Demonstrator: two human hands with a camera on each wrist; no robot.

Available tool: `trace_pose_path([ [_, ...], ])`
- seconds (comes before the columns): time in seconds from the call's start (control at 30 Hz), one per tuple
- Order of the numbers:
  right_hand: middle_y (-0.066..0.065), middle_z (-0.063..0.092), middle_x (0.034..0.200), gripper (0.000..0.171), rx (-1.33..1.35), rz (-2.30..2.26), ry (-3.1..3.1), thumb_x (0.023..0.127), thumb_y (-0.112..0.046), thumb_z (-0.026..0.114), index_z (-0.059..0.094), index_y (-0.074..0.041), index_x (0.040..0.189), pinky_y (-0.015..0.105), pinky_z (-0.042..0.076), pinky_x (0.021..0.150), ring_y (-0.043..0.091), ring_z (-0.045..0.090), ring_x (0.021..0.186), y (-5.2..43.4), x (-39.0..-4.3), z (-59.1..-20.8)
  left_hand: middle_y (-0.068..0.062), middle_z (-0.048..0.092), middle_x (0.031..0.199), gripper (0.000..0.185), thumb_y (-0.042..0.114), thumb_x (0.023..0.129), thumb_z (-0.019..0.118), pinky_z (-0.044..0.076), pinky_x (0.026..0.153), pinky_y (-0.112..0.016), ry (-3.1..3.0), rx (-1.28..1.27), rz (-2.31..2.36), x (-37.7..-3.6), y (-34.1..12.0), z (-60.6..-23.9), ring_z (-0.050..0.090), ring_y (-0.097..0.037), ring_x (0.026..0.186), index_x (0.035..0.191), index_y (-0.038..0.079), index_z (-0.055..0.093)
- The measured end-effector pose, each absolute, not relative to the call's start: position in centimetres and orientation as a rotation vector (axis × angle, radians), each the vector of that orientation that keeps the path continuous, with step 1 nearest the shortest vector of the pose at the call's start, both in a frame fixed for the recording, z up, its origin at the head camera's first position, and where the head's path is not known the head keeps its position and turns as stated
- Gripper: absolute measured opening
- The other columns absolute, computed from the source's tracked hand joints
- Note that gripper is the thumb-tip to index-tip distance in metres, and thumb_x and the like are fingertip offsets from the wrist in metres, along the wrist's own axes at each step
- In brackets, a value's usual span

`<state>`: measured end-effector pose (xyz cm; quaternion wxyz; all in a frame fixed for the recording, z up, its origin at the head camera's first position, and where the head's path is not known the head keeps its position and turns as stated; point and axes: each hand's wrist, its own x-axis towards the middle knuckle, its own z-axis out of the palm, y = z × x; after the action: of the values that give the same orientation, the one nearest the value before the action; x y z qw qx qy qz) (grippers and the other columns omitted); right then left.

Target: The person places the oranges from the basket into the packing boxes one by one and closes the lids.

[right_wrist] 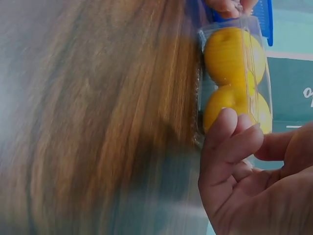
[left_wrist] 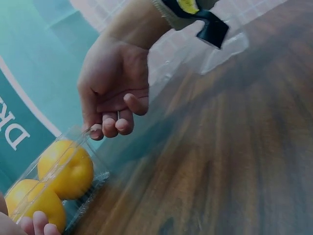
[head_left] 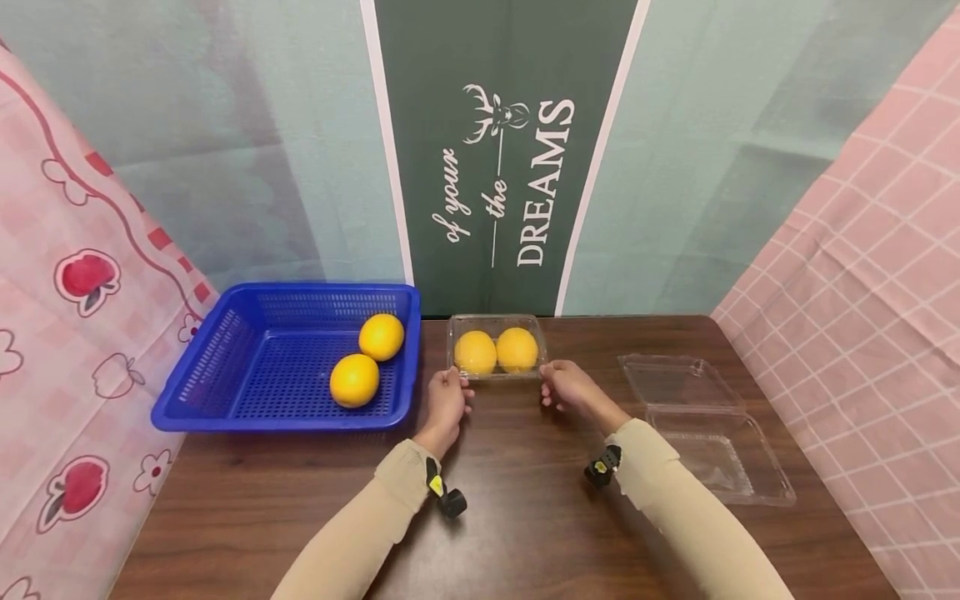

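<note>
A lidded clear plastic clamshell box (head_left: 497,374) with two oranges (head_left: 476,352) inside stands at the back of the table. At its near left corner, my left hand (head_left: 446,405) pinches the rim between thumb and fingers. My right hand (head_left: 572,387) pinches the near right corner in the same way, its other fingers curled below. The right wrist view shows the right hand (right_wrist: 244,171) close up, thumb and index finger meeting at the box edge. Only some fingertips of the left hand (left_wrist: 39,224) show in the left wrist view.
To the left stands a blue plastic basket (head_left: 285,423) holding two more oranges (head_left: 354,381). A second clear clamshell box (head_left: 705,433) lies opened out on the right side of the wooden table (head_left: 517,517). Fabric curtains (head_left: 300,150) hang behind and on both sides.
</note>
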<state>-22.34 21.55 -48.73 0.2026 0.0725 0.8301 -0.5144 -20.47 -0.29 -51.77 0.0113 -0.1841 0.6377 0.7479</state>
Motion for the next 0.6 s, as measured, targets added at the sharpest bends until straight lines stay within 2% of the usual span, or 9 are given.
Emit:
trace_pose_path([
  [0.17, 0.005, 0.056, 0.077, 0.035, 0.229, -1.483, 2.345, 0.112, -0.025, 0.035, 0.051, 0.005, 0.118, 0.028, 0.046, 0.056, 0.017, 0.06, 0.066, 20.8, -23.2, -49.1, -0.004, 0.055, 0.084, 0.024, 0.017, 0.111, 0.039, 0.041, 0.043, -0.019, 1.974, -0.626, 2.402, -21.5, 0.1, -51.6, 0.056, -0.008, 0.06, 0.1, 0.0, 0.052],
  [0.4, 0.005, 0.056, 0.08, 0.034, 0.284, -1.525, 2.337, 0.112, -0.027, 0.033, 0.048, 0.001, 0.125, 0.027, 0.048, 0.058, 0.016, 0.06, 0.068, 20.2, -24.0, -49.6, -0.007, 0.056, 0.085, 0.024, 0.017, 0.111, 0.039, 0.041, 0.043, -0.018, 1.922, -0.651, 2.457, -22.3, 0.2, -51.7, 0.055, -0.007, 0.059, 0.099, -0.001, 0.05],
  [0.6, 0.005, 0.056, 0.079, 0.034, 0.299, -1.521, 2.341, 0.113, -0.028, 0.032, 0.049, 0.0, 0.117, 0.027, 0.048, 0.058, 0.016, 0.06, 0.066, 20.1, -23.9, -49.8, -0.009, 0.057, 0.086, 0.022, 0.016, 0.11, 0.04, 0.041, 0.042, -0.019, 1.935, -0.632, 2.453, -22.5, 0.0, -52.0, 0.056, -0.008, 0.059, 0.094, 0.004, 0.049],
])
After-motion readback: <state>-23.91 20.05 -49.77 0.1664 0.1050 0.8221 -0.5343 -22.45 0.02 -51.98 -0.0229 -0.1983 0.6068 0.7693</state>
